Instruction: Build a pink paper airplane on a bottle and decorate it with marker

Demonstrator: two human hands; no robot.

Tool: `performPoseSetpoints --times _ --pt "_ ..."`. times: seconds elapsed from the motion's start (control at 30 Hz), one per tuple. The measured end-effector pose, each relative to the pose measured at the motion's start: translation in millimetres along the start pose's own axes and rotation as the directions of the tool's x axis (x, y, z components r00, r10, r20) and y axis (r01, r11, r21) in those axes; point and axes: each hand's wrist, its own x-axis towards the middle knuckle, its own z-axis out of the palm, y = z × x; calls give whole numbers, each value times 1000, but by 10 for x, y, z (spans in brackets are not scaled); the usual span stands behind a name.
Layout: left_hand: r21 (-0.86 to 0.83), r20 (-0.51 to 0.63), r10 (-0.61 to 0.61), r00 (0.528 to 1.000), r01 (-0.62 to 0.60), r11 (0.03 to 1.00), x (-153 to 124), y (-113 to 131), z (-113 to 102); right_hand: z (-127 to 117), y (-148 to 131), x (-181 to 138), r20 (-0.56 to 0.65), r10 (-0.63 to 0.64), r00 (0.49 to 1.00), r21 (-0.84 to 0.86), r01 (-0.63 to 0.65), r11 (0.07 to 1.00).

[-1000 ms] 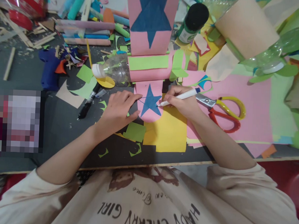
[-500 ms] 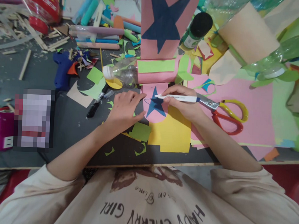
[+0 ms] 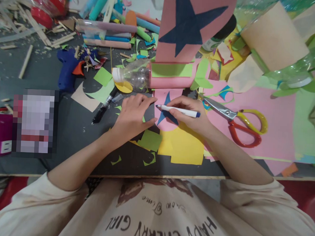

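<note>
My right hand (image 3: 195,111) is closed around a white marker (image 3: 180,110) with a blue end. Its dark tip lies over the left arm of a blue star on a small pink paper flap (image 3: 170,127). Resting left of that flap, my left hand (image 3: 131,111) is spread, thumb and forefinger at the paper's edge. Just beyond lies a clear plastic bottle (image 3: 140,75) wrapped in pink paper with a green strip. A second pink flap (image 3: 165,50) stands up behind it, bearing a larger dark blue star (image 3: 187,22).
Scissors (image 3: 233,117) lie open on pink paper at the right. A black marker (image 3: 104,107) and blue glue gun (image 3: 67,70) are on the left. Yellow paper (image 3: 187,147) sits in front. Wood sticks, felt pens, a dark-capped bottle (image 3: 215,38) and a beige cylinder (image 3: 276,36) crowd the back.
The marker tip has moved left across the small star, onto its left arm, and the marker has tilted. My left hand stays beside the flap. The whole view has shifted slightly.
</note>
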Motion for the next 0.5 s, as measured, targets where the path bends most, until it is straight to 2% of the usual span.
performPoseSetpoints --times 0.23,0.5 --pt "-10 -59 37 998 -38 999 -12 -36 46 -5 -33 19 22 -19 1000 -58 20 998" --pt "2 -18 15 1000 -15 1000 5 -13 11 -7 28 20 -17 -44 999 -37 43 998"
